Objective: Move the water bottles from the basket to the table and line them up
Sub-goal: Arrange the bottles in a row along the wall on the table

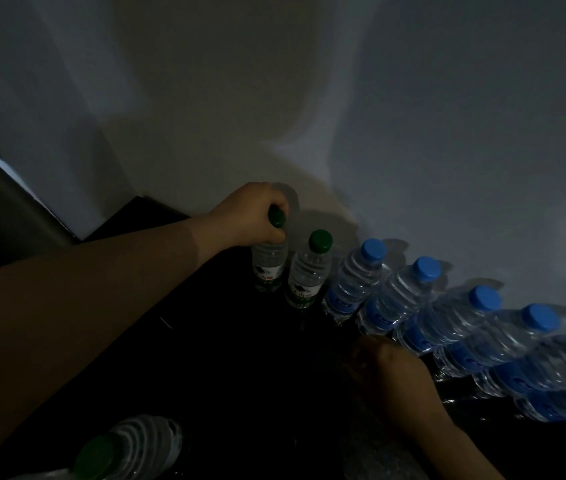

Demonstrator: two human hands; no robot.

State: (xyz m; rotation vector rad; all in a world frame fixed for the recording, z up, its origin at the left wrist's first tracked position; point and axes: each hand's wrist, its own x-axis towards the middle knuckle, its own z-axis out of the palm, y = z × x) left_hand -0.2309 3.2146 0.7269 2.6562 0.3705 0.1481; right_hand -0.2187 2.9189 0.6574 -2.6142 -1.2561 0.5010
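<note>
Bottle row along wall; dark table in front open.

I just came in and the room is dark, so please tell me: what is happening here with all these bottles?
A person is lining up water bottles on a dark table against the wall. The left hand grips the neck of a green-capped bottle at the row's far end, beside another green-capped one and several blue-capped bottles. The right hand is low near the table, too dark to judge.
</note>
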